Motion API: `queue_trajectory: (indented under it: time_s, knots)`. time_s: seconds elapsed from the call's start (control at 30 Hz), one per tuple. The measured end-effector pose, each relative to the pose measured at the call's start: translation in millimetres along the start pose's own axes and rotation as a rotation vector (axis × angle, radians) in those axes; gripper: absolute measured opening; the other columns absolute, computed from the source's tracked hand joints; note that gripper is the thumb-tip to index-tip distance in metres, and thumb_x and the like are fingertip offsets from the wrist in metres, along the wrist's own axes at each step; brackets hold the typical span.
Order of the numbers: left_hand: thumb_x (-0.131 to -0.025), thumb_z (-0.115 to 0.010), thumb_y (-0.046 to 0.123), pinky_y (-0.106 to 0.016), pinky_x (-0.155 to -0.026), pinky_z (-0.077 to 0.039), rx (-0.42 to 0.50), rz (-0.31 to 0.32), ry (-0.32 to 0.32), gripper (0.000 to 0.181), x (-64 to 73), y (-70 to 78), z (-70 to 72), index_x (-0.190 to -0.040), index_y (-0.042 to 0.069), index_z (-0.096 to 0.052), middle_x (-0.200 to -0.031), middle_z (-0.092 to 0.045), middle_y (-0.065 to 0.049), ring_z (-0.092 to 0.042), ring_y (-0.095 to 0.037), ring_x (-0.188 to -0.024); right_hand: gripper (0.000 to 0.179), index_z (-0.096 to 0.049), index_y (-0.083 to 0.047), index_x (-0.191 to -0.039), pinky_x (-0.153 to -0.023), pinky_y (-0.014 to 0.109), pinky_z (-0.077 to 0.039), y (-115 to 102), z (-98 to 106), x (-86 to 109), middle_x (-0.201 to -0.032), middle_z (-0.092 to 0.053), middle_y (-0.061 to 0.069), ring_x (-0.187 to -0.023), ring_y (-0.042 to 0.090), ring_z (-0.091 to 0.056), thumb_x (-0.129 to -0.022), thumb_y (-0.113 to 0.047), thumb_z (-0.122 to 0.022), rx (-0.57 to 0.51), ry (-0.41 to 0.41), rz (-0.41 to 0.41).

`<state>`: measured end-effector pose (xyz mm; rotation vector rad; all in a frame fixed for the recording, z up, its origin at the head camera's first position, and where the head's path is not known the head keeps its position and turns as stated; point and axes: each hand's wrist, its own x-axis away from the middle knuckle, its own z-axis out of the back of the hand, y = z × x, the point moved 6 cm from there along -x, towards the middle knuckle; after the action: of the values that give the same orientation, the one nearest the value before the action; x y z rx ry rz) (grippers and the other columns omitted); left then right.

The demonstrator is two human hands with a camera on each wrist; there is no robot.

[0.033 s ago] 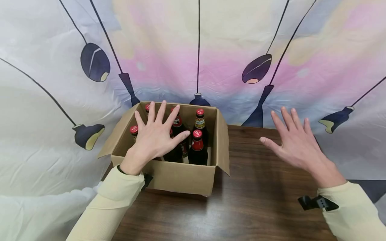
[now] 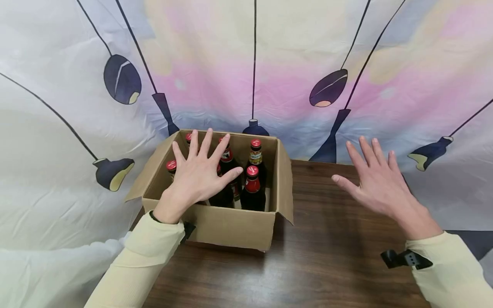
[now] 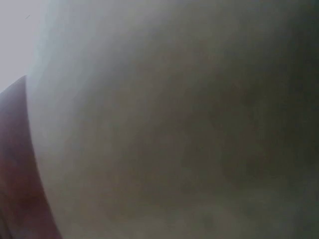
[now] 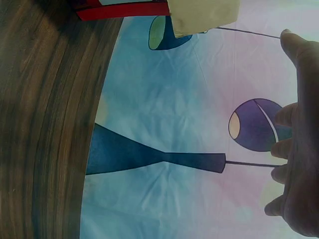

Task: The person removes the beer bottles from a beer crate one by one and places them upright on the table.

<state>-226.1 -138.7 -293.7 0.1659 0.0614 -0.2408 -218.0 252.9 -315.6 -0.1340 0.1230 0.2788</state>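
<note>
An open cardboard box (image 2: pixel 231 226) stands on the wooden table. Inside are several dark glass bottles (image 2: pixel 252 199) with red caps, upright, some with red or yellow neck labels. Over the box's left part my left hand (image 2: pixel 198 173) is spread, palm down, hiding some bottles; whether it touches any cannot be seen. My right hand (image 2: pixel 379 186) hovers well right of the box, fingers straight and apart, holding nothing. In the right wrist view, that same hand (image 4: pixel 306 144) shows at the right edge. A blurred pale surface fills most of the left wrist view.
Dark brown table (image 2: pixel 316 256) extends right of and in front of the box. Behind it hangs a pastel cloth (image 2: pixel 285 72) printed with dark lamps. The box's side flaps (image 2: pixel 286 188) fold outward. A red strip (image 4: pixel 124 10) appears near a cardboard piece in the right wrist view.
</note>
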Motion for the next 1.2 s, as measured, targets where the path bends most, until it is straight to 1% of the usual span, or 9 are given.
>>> queue_trajectory:
  time_s: [0.1,0.23,0.33,0.47,0.6,0.7,0.83,1.0,1.2]
  knots:
    - [-0.099,-0.044,0.076,-0.079,-0.118,0.013,0.003,-0.005,0.021,0.089,3.3,-1.6,2.9,-0.171,0.035,-0.011,-0.18,0.001,-0.011,0.012,-0.045,-0.163,0.099,-0.012,-0.013,-0.171,-0.12,0.079,-0.005,-4.6,-0.3,-1.2,-0.177,-0.007,0.025,-0.163,0.05,-0.001,-0.1,-0.068,-0.052,-0.019,0.018,0.012]
    - [-0.101,-0.045,0.072,-0.077,-0.12,0.01,0.015,0.001,0.109,0.087,18.9,-7.9,10.7,-0.171,0.028,-0.019,-0.179,-0.011,-0.014,0.003,-0.046,-0.164,0.088,-0.03,-0.009,-0.167,-0.116,0.072,-0.03,-24.0,-1.9,0.5,-0.164,-0.041,0.027,-0.151,0.05,-0.038,-0.1,-0.052,-0.066,-0.209,0.131,0.055]
    - [-0.102,-0.049,0.066,-0.078,-0.121,0.005,0.078,0.047,0.26,0.083,41.8,-23.2,18.3,-0.168,0.02,-0.03,-0.174,-0.026,-0.017,-0.011,-0.047,-0.163,0.068,-0.053,-0.009,-0.155,-0.103,0.049,-0.053,-48.1,-7.5,2.5,-0.14,-0.068,0.02,-0.126,0.042,-0.066,-0.097,-0.032,-0.077,-0.471,0.234,0.069]
    - [-0.099,-0.06,0.052,-0.077,-0.121,-0.001,0.245,0.136,0.49,0.077,77.4,-53.0,19.1,-0.161,0.011,-0.043,-0.166,-0.041,-0.021,-0.025,-0.047,-0.158,0.042,-0.073,-0.008,-0.133,-0.08,0.018,-0.055,-81.6,-19.3,-0.6,-0.113,-0.079,0.014,-0.096,0.015,-0.075,-0.092,-0.013,-0.082,-0.852,0.309,0.035]
    - [-0.095,-0.066,0.041,-0.073,-0.123,-0.009,0.365,0.234,0.588,0.076,102.8,-78.2,1.5,-0.16,0.006,-0.044,-0.163,-0.042,-0.026,-0.031,-0.049,-0.154,0.034,-0.078,-0.005,-0.123,-0.075,0.02,-0.05,-110.3,-28.2,-11.3,-0.116,-0.077,0.013,-0.09,0.009,-0.064,-0.089,-0.009,-0.083,-1.029,0.307,0.007]
    - [-0.096,-0.067,0.036,-0.069,-0.121,-0.021,0.443,0.294,0.594,0.078,113.6,-90.6,-16.6,-0.162,0.005,-0.04,-0.161,-0.042,-0.027,-0.036,-0.051,-0.15,0.039,-0.078,-0.01,-0.126,-0.098,0.037,-0.049,-126.2,-36.6,-21.7,-0.144,-0.065,0.006,-0.123,0.018,-0.057,-0.089,-0.019,-0.085,-1.02,0.221,-0.029]
    - [-0.098,-0.067,0.031,-0.065,-0.118,-0.031,0.566,0.332,0.601,0.075,119.0,-97.9,-36.3,-0.162,0.005,-0.038,-0.159,-0.045,-0.026,-0.043,-0.046,-0.146,0.045,-0.075,-0.016,-0.134,-0.124,0.063,-0.026,-140.5,-49.5,-30.7,-0.171,-0.037,0.002,-0.162,0.031,-0.023,-0.093,-0.033,-0.08,-1.028,0.078,-0.086]
    - [-0.1,-0.066,0.029,-0.064,-0.119,-0.032,0.668,0.312,0.639,0.068,115.5,-95.9,-48.2,-0.159,0.006,-0.041,-0.16,-0.046,-0.022,-0.044,-0.042,-0.148,0.047,-0.073,-0.018,-0.137,-0.125,0.066,-0.021,-149.1,-56.0,-29.8,-0.177,-0.02,-0.004,-0.165,0.033,-0.012,-0.094,-0.037,-0.078,-1.055,0.02,-0.17]
    - [-0.099,-0.065,0.027,-0.064,-0.118,-0.033,0.669,0.314,0.682,0.066,120.9,-98.1,-48.3,-0.158,0.008,-0.043,-0.16,-0.047,-0.019,-0.045,-0.04,-0.148,0.05,-0.071,-0.019,-0.14,-0.126,0.064,-0.021,-165.7,-59.6,-31.9,-0.178,-0.007,-0.012,-0.166,0.032,-0.007,-0.093,-0.035,-0.079,-1.114,-0.032,-0.235]
